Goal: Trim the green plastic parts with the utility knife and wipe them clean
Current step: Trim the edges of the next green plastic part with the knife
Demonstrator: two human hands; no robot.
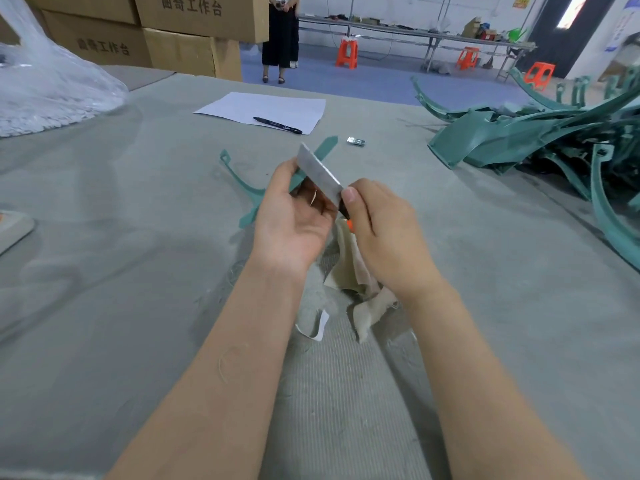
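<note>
Green plastic part [250, 188], a forked curved piece, is held just above the table [104, 271], with the left hand [294, 220] curled round its stem so that the long arm points away from the body. The right hand [384, 237] grips the utility knife [320, 174], thumb set at the base of the extended blade, which lies across the part close to the left fingers. This hold appears intended to steady the edge for trimming with short, controlled strokes. The blade's nearness to the left fingers is judged the main hazard. A beige cloth [348, 268] lies beneath the right wrist, handy for wiping; whether the hand also holds it cannot be determined. A pile of green parts [512, 136] lies well apart to the right. Beyond the hands are a sheet of paper [263, 107] bearing a pen [277, 125], and a small metal piece [356, 141]. Nothing obstructs the work area.
</note>
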